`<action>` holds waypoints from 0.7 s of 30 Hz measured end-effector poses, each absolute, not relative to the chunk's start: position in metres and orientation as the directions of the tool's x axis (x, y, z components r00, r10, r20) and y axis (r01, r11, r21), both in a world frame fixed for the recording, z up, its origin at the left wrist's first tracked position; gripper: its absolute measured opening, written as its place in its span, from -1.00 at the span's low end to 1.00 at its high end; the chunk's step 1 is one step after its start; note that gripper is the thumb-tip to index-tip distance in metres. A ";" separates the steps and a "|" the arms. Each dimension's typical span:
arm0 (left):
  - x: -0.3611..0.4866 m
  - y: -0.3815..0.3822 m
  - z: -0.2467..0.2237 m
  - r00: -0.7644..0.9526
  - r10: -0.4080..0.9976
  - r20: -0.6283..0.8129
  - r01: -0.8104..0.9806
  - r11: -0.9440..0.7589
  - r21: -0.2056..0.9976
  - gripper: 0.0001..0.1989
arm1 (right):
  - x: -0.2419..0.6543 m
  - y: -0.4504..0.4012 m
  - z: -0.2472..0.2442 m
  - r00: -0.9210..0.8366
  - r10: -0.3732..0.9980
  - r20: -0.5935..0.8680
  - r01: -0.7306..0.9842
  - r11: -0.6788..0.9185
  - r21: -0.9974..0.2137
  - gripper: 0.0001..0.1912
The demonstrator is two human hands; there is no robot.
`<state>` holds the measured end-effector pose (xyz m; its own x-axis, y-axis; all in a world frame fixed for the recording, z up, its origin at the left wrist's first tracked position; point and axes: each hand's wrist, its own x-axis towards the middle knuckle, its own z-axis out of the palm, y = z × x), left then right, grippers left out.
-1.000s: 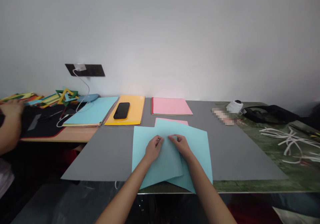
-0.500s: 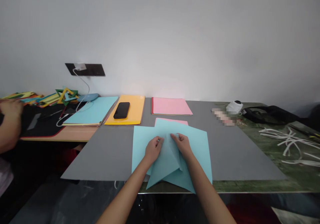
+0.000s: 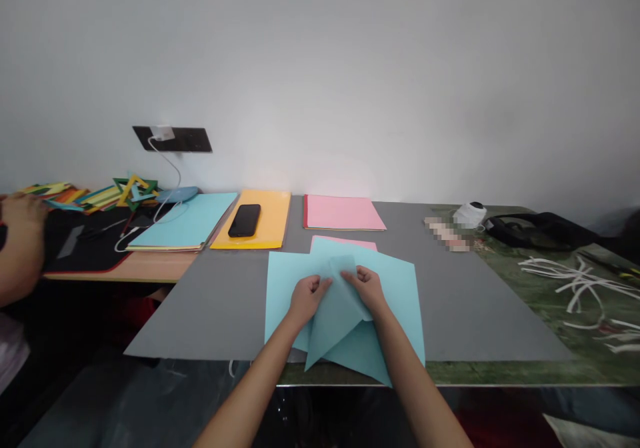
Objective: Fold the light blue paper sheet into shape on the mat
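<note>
Between my hands is a folded light-blue sheet of paper (image 3: 336, 318), tilted, with a corner pointing down toward the table's front edge. My left hand (image 3: 309, 299) pinches its left side between thumb and fingers. On the other side, my right hand (image 3: 369, 288) is closed on the sheet's upper right, thumb and forefinger near the fold. Under it lie more light-blue sheets (image 3: 400, 291), overlapping at angles, with a strip of pink paper (image 3: 367, 245) showing behind them. My hands hide part of the folds.
A grey board (image 3: 465, 315) covers the table. Behind are a pink paper stack (image 3: 345, 213), a phone (image 3: 245, 220) on orange paper (image 3: 273, 218) and a blue stack (image 3: 187, 221). White strips (image 3: 575, 273) lie right. At far left, another person's arm (image 3: 20, 248) rests near coloured paper pieces.
The folded sheet has turned slightly and shifted right, its lower corner moving up and right. Its top edge now shows higher between my hands. Both hands stay closed on it.
</note>
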<state>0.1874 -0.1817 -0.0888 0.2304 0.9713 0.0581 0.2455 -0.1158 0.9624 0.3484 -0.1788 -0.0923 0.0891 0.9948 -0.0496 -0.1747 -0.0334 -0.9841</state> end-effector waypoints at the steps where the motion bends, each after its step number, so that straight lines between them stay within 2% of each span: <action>1: 0.187 -0.181 -0.089 0.227 0.972 0.058 0.249 -0.116 0.962 -0.57 | 0.349 -0.179 -0.092 0.092 0.994 -0.052 -0.172 -0.036 -0.984 -0.71; 9: 0.185 -0.179 -0.088 0.152 0.984 0.097 0.309 -0.141 0.941 -0.56 | 0.348 -0.181 -0.087 0.129 0.991 -0.040 -0.189 -0.015 -0.982 -0.65; 12: 0.186 -0.181 -0.084 0.081 0.990 0.114 0.269 -0.131 0.954 -0.58 | 0.349 -0.180 -0.087 0.049 0.997 -0.065 -0.186 -0.055 -0.981 -0.62; 15: 0.187 -0.183 -0.080 0.045 0.994 0.098 0.190 -0.104 0.976 -0.61 | 0.351 -0.179 -0.088 -0.014 0.995 -0.097 -0.261 -0.098 -0.960 -0.61; 21: 0.189 -0.185 -0.080 0.124 0.991 0.056 0.097 -0.068 0.993 -0.60 | 0.351 -0.179 -0.090 0.162 0.984 -0.075 -0.269 -0.029 -0.963 -0.72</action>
<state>0.1886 -0.1849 -0.0798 0.1239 0.9907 0.0557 0.0974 -0.0680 0.9929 0.3513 -0.1786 -0.0902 0.1619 0.9839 -0.0754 -0.2694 -0.0294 -0.9626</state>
